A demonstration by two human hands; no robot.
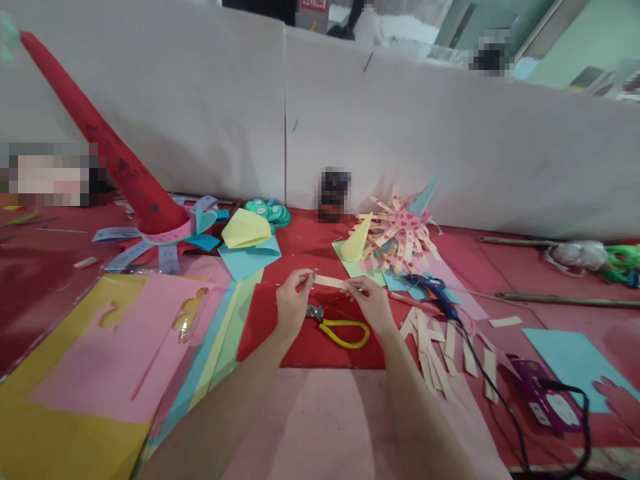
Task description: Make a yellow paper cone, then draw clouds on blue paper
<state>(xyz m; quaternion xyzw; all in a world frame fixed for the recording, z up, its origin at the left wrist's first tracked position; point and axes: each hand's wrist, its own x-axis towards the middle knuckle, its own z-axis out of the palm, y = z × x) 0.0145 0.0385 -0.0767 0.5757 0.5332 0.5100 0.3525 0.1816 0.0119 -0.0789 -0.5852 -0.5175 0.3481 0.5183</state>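
A short cream paper strip is stretched level between my two hands, above a red sheet. My left hand pinches its left end, and my right hand pinches the right end. Just below the strip lie scissors with yellow handles, touched by neither hand. To the right of my right hand is a loose pile of cream strips. A blue glue gun rests behind that pile. Beyond my hands stand a yellow paper cone and a pink spiky piece with a blue cone.
At left, a tall red cone rises from a ring of paper strips, behind pink and yellow sheets. A purple device with a black cable sits at right, beside a blue sheet. A white partition closes the back.
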